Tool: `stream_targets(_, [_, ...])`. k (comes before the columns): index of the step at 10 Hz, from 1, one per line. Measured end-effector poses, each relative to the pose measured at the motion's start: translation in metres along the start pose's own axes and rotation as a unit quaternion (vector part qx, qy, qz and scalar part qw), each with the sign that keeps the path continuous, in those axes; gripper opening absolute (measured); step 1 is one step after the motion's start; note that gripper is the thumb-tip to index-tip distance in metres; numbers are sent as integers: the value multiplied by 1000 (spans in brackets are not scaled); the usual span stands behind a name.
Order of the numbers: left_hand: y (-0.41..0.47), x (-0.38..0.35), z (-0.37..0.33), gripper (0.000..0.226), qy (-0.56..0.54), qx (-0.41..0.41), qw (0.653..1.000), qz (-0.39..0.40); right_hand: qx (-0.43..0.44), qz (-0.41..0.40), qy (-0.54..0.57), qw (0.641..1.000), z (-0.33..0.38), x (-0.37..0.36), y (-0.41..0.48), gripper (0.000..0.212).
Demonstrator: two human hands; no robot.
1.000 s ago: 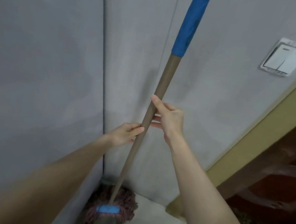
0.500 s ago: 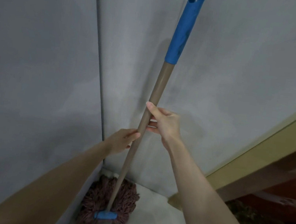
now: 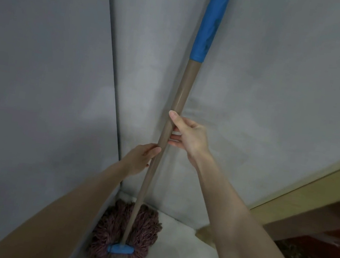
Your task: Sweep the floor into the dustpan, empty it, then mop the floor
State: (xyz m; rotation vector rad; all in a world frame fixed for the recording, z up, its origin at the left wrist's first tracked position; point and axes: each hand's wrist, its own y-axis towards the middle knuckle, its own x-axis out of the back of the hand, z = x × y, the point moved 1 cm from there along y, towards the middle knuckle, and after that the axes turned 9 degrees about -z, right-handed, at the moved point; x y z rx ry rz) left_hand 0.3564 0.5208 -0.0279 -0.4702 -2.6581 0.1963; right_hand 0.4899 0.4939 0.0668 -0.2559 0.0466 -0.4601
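The mopping step looks to be the one in hand. The mop (image 3: 148,183) stands steeply tilted in the corner, its reddish head (image 3: 127,230) spread on the pale floor (image 3: 173,235) right where the two grey walls (image 3: 279,101) meet. The right hand (image 3: 189,138) is closed round the brown pole, thumb up along it. The left hand (image 3: 139,159) sits just below, thumb and fingertips holding the pole more lightly. To work well from here, I would firm up the lower hand and keep the hands spread, so the upper one steers while the lower one presses. Then draw the head out of the corner toward the near floor, without scraping the blue clamp (image 3: 120,249) along the wall. The floor looks smooth and hard, likely slippery when wet. A yellowish door frame (image 3: 310,185) runs along the right, so room to swing is tight.
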Motion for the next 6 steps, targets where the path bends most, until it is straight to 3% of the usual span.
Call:
stream_targets(1, [6, 2, 2, 39, 31, -11, 999, -6, 1, 0, 1, 1000, -1, -4, 6, 29])
stream_targets(3, [8, 2, 3, 40, 46, -17, 999, -7, -2, 17, 10, 1000, -2, -4, 10, 22])
stream_targets(6, [2, 6, 4, 45, 51, 25, 997, -43, -5, -2, -33, 999, -3, 4, -2, 59])
